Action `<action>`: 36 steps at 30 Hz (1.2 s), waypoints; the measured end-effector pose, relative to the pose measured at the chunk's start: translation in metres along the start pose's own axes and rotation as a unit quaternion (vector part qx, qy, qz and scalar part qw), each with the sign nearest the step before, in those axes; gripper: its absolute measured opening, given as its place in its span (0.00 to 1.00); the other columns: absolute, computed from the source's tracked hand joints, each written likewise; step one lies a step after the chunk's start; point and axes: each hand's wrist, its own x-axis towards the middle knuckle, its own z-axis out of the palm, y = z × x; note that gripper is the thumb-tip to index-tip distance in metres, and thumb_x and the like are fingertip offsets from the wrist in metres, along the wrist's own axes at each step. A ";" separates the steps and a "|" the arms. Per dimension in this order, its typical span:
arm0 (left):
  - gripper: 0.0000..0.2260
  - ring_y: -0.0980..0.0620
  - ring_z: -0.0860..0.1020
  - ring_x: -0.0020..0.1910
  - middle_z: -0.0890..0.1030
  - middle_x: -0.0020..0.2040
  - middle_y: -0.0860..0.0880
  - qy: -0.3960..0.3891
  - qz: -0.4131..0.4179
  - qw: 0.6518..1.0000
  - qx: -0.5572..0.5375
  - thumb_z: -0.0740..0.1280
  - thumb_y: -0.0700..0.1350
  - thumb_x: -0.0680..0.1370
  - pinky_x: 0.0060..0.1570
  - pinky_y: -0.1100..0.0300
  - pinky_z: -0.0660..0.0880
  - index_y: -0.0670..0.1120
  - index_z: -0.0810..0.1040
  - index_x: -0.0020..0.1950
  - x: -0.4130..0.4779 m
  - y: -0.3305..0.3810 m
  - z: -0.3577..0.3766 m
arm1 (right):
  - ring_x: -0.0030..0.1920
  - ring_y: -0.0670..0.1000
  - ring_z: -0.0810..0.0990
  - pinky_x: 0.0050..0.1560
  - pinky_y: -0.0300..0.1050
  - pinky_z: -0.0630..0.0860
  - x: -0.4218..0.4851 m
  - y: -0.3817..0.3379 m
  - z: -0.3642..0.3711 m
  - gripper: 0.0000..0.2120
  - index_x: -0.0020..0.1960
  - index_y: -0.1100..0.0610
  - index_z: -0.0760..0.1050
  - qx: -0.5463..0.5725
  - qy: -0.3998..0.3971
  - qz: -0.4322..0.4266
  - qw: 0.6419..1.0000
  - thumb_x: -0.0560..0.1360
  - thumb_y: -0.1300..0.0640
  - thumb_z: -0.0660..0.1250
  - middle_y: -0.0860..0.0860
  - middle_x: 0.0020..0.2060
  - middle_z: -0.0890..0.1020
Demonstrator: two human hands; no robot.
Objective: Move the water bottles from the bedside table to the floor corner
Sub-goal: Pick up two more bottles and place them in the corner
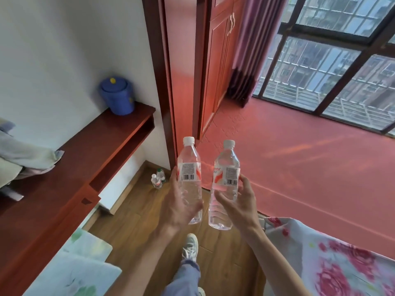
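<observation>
Hands both loaded. Your left hand (181, 201) wraps the lower body of one water bottle (189, 167); your right hand (237, 201) grips a second bottle (226, 174) the same way. Both stand upright, caps up, side by side and just apart. Target lies ahead and to the left: the floor corner (149, 165) between white wall and red door frame (171, 82), where two bottles (158, 179) already stand on the wood floor (136, 201). Left hand is nearer. Likely set that bottle first, long axis kept vertical, beside the pair.
</observation>
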 end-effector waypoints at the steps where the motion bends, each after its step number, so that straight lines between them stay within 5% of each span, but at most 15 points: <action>1: 0.54 0.57 0.80 0.53 0.73 0.65 0.56 0.002 -0.003 1.000 -0.003 0.74 0.69 0.61 0.45 0.53 0.83 0.61 0.43 0.77 0.007 -0.001 0.000 | 0.46 0.46 0.85 0.47 0.49 0.84 0.009 0.001 0.003 0.32 0.67 0.55 0.68 -0.001 -0.005 0.001 1.000 0.67 0.61 0.78 0.50 0.52 0.84; 5: 0.56 0.55 0.81 0.54 0.74 0.67 0.54 0.012 -0.022 1.000 -0.008 0.73 0.72 0.60 0.45 0.52 0.83 0.61 0.42 0.77 0.040 -0.005 -0.001 | 0.46 0.47 0.86 0.47 0.50 0.84 0.048 0.004 0.016 0.31 0.65 0.53 0.68 -0.011 -0.033 0.002 0.999 0.67 0.61 0.78 0.50 0.52 0.84; 8: 0.55 0.58 0.80 0.52 0.74 0.66 0.57 0.011 -0.020 1.000 0.007 0.71 0.73 0.60 0.42 0.63 0.81 0.61 0.43 0.77 0.070 -0.005 -0.005 | 0.45 0.46 0.86 0.44 0.42 0.83 0.080 0.003 0.029 0.31 0.65 0.54 0.68 -0.022 -0.054 -0.008 0.998 0.67 0.62 0.78 0.50 0.52 0.84; 12: 0.55 0.53 0.81 0.56 0.74 0.69 0.53 0.025 -0.038 0.999 -0.003 0.72 0.73 0.60 0.46 0.52 0.82 0.64 0.41 0.76 0.105 -0.009 -0.016 | 0.44 0.45 0.86 0.41 0.38 0.82 0.119 -0.002 0.045 0.31 0.66 0.55 0.67 -0.031 -0.087 -0.012 0.996 0.68 0.62 0.78 0.50 0.51 0.84; 19: 0.48 0.63 0.82 0.48 0.77 0.58 0.61 0.047 -0.040 0.998 -0.032 0.75 0.66 0.63 0.40 0.64 0.81 0.69 0.45 0.72 0.151 -0.013 -0.034 | 0.45 0.50 0.86 0.44 0.52 0.84 0.172 -0.012 0.076 0.31 0.65 0.54 0.67 -0.004 -0.124 -0.001 0.992 0.67 0.60 0.78 0.52 0.51 0.84; 23: 0.47 0.64 0.80 0.52 0.77 0.59 0.61 0.053 -0.041 0.996 -0.051 0.75 0.66 0.63 0.42 0.68 0.78 0.71 0.45 0.70 0.168 -0.016 -0.045 | 0.46 0.53 0.86 0.45 0.56 0.83 0.193 -0.018 0.094 0.33 0.64 0.51 0.68 0.012 -0.140 0.010 0.990 0.62 0.50 0.76 0.53 0.51 0.84; 27: 0.45 0.68 0.79 0.51 0.77 0.56 0.64 0.059 -0.048 0.994 -0.073 0.75 0.64 0.63 0.40 0.71 0.77 0.77 0.45 0.65 0.180 -0.018 -0.057 | 0.47 0.55 0.85 0.45 0.59 0.83 0.209 -0.020 0.111 0.30 0.62 0.49 0.68 0.024 -0.177 0.022 0.984 0.63 0.53 0.74 0.55 0.51 0.82; 36: 0.45 0.68 0.80 0.51 0.78 0.53 0.71 0.089 -0.068 0.989 -0.092 0.77 0.57 0.68 0.44 0.70 0.77 0.68 0.47 0.72 0.189 -0.025 -0.083 | 0.52 0.58 0.84 0.49 0.60 0.82 0.234 -0.020 0.145 0.31 0.65 0.52 0.67 0.042 -0.262 0.034 0.964 0.65 0.52 0.75 0.60 0.56 0.78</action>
